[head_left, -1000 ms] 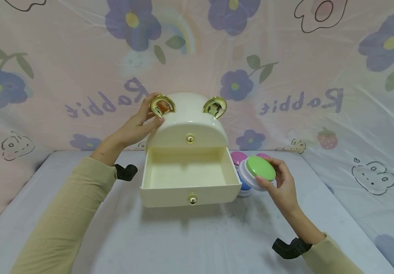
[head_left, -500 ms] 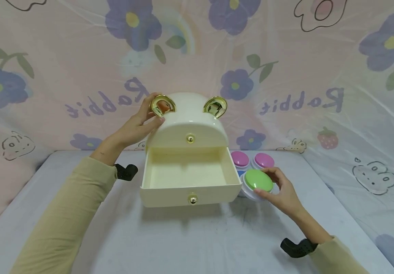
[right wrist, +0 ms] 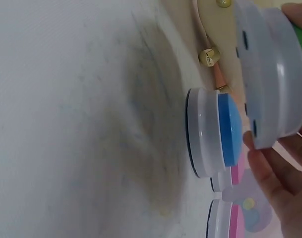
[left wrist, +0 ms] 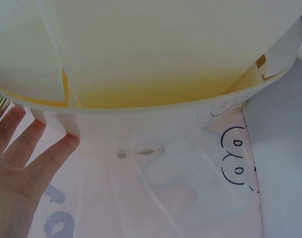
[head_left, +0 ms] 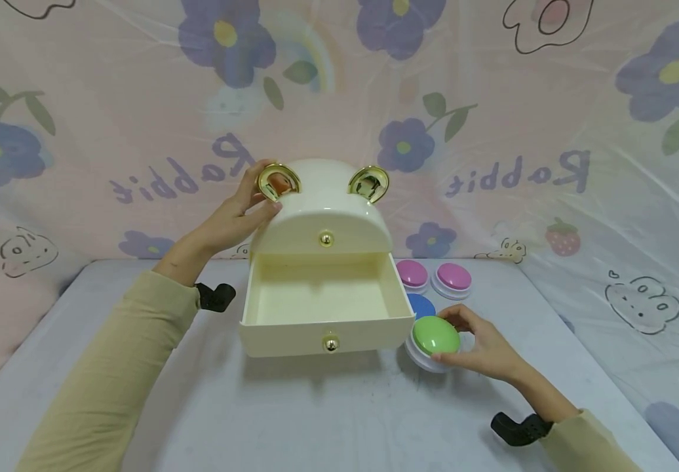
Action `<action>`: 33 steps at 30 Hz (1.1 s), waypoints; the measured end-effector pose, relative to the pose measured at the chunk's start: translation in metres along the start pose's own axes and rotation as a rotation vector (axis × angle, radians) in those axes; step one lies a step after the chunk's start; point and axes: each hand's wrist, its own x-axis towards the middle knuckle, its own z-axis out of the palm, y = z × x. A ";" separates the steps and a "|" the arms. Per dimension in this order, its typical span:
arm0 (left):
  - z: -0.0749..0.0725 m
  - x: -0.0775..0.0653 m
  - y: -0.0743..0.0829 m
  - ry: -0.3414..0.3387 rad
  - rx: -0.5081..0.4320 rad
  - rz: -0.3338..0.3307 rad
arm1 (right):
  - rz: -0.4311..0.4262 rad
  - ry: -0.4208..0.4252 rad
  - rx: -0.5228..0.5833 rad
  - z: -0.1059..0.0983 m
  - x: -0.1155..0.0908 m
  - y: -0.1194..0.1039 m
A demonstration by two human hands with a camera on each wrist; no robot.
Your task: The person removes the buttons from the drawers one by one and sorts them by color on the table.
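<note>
My left hand [head_left: 234, 213] rests against the upper left of a glossy cream drawer box [head_left: 322, 223], fingers behind its left gold ear [head_left: 279, 182] and thumb in front. The box's lower drawer [head_left: 328, 337] is pulled out, with nothing inside. In the left wrist view, the left fingers [left wrist: 56, 158] touch the box's edge. My right hand [head_left: 481, 344] grips a green push button [head_left: 436, 335] with a white round base by its sides, near the drawer's right front corner. The right wrist view shows this base [right wrist: 270, 74] tilted and raised off the table.
A blue push button [head_left: 421, 305] stands just behind the green one, partly hidden by it. Two pink push buttons [head_left: 413, 274] [head_left: 453, 278] stand further back, right of the box. A flower-printed cloth [head_left: 493, 98] hangs behind the white table [head_left: 316, 419].
My right hand has brought the green button lower and nearer the front, slightly left, uncovering the pink buttons and part of the blue one. The left hand and box have stayed put.
</note>
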 end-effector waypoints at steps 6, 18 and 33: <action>0.001 0.000 0.000 0.005 -0.003 -0.004 | -0.029 -0.090 0.029 0.000 -0.002 0.008; 0.001 0.000 0.002 0.003 -0.007 -0.012 | -0.019 -0.234 0.041 0.004 -0.003 0.011; 0.001 -0.001 0.002 -0.003 -0.018 0.024 | -0.055 -0.269 0.006 0.003 -0.002 0.010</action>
